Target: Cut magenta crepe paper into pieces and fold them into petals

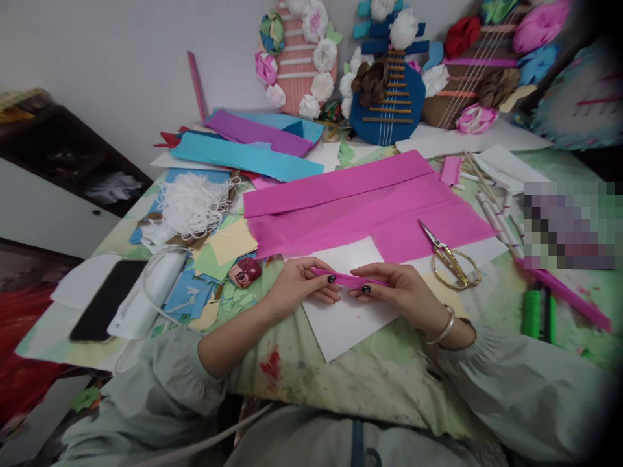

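Observation:
Between my two hands runs a narrow folded strip of pink paper (346, 279), held just above a white sheet (335, 331). My left hand (304, 282) pinches its left end with thumb and fingers. At the other end, my right hand (396, 288) is closed on the strip, thumb in front. Beyond my hands lies a large pink paper sheet (389, 214), with a long folded pink piece (341, 185) on it. Gold-handled scissors (450, 259) rest to the right of my right hand, blades pointing away and slightly parted.
At left are a tangle of white string (195, 204), paper scraps (228, 243), a black phone (109, 301) and a white power strip (150, 295). A green cutter (538, 311) and rolled paper sticks (501, 220) lie right. Decorated lute shapes (389, 110) lean against the wall.

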`<move>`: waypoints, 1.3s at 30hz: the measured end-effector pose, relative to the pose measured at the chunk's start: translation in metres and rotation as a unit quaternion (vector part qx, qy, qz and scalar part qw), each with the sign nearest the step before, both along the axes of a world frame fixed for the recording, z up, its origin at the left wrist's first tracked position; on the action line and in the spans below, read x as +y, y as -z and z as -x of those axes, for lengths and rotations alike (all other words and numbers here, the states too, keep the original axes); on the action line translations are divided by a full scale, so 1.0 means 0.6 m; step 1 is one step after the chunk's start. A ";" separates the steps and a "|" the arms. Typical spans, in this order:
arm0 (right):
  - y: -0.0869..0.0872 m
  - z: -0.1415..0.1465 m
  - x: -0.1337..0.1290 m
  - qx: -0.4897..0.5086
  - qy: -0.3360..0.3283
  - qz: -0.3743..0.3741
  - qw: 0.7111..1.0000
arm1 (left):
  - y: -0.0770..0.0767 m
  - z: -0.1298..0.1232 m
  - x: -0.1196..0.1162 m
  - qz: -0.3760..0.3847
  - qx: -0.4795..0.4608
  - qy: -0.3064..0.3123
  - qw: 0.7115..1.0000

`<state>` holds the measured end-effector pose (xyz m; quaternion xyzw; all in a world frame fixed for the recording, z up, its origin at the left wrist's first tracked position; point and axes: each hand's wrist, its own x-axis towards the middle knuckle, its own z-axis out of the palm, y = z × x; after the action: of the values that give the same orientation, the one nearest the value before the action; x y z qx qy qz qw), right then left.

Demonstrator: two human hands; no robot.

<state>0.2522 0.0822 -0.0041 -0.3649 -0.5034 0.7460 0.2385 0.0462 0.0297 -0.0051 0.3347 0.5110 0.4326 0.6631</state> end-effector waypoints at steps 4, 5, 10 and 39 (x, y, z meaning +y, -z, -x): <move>0.000 -0.006 0.007 0.009 -0.030 0.029 0.999 | 0.001 0.002 0.000 -0.012 0.006 -0.010 1.000; 0.000 -0.008 0.009 0.008 -0.034 0.034 0.999 | 0.001 0.003 0.000 -0.016 0.007 -0.011 1.000; -0.001 -0.018 0.020 -0.011 -0.026 0.042 0.999 | 0.005 0.013 0.002 -0.036 0.022 -0.016 0.999; -0.013 -0.018 0.018 -0.049 -0.105 0.009 0.993 | -0.008 0.005 -0.006 -0.047 0.006 0.018 0.999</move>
<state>0.2628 0.0930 0.0040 -0.3486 -0.5435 0.7523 0.1309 0.0432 0.0258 -0.0006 0.3772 0.4878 0.4419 0.6516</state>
